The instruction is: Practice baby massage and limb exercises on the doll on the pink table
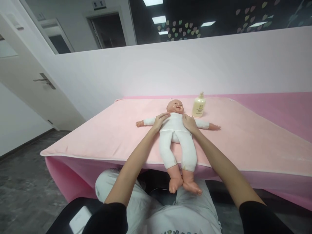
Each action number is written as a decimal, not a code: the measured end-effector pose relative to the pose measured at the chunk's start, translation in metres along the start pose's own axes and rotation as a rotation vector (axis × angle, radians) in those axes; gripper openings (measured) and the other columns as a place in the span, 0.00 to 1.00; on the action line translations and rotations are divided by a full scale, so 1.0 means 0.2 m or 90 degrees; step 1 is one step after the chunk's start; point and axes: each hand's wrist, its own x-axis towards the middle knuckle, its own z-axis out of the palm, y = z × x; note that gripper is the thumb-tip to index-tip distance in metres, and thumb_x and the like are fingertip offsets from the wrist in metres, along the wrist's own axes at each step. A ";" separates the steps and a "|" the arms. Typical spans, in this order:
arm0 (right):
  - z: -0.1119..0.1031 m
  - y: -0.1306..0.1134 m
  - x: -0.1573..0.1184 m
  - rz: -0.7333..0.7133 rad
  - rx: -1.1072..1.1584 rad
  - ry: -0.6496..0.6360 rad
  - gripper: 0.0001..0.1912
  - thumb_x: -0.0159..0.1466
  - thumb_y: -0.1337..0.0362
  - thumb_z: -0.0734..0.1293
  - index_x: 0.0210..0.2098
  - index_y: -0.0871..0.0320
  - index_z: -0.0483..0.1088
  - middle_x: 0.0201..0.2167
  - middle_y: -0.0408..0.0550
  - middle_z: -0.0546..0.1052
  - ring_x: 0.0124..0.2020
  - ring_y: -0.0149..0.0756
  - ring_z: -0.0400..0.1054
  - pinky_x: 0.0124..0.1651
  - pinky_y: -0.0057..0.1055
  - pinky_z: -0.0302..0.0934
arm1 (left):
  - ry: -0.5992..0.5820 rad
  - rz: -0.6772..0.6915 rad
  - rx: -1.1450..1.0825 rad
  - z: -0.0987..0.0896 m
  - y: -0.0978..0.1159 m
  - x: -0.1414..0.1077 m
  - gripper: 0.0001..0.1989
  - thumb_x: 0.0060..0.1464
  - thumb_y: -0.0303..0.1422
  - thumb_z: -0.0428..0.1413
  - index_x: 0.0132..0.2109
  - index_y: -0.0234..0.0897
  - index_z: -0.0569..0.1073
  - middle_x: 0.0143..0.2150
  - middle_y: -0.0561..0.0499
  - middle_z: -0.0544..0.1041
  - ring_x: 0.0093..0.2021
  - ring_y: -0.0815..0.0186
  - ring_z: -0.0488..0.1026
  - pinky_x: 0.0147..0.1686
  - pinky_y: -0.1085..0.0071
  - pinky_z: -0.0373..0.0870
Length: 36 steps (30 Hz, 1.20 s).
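Note:
A baby doll (175, 122) with a white cloth body lies on its back on the table, head away from me and arms spread. Its bare plastic feet hang over the near edge. My left hand (161, 121) rests on the doll's shoulder and chest at the left, fingers stretched out flat. On the opposite side, my right hand (189, 123) lies against the chest near the other shoulder, also open. Neither hand grips anything. Just beyond the doll's arm on the right stands a pale yellow pump bottle (198, 106), upright and untouched.
A pale pink cloth (102, 136) with a white edge covers the table over a darker pink cover (287, 112). A white wall with a window (209, 19) rises behind. At the left is a door (36, 87). A white object (80, 220) lies by my left elbow.

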 end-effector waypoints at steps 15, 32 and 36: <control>-0.03 -0.05 -0.04 -0.125 0.222 0.117 0.15 0.60 0.68 0.58 0.38 0.59 0.76 0.41 0.51 0.79 0.44 0.40 0.72 0.54 0.37 0.62 | -0.187 0.054 0.361 -0.01 0.04 -0.07 0.24 0.59 0.43 0.49 0.61 0.48 0.66 0.70 0.53 0.53 0.71 0.60 0.46 0.69 0.56 0.36; -0.02 -0.18 -0.11 -0.292 0.109 -0.166 0.16 0.66 0.59 0.60 0.49 0.52 0.74 0.56 0.47 0.72 0.65 0.45 0.55 0.68 0.59 0.25 | -0.070 0.083 0.290 -0.03 -0.05 -0.05 0.23 0.60 0.35 0.45 0.58 0.33 0.69 0.62 0.45 0.69 0.64 0.65 0.62 0.66 0.64 0.54; -0.02 -0.19 -0.11 -0.222 0.038 -0.137 0.18 0.67 0.57 0.58 0.54 0.49 0.70 0.60 0.46 0.68 0.67 0.48 0.49 0.64 0.66 0.18 | -0.066 0.067 0.288 -0.02 -0.02 -0.06 0.22 0.59 0.35 0.46 0.58 0.35 0.70 0.62 0.47 0.68 0.64 0.65 0.62 0.66 0.63 0.54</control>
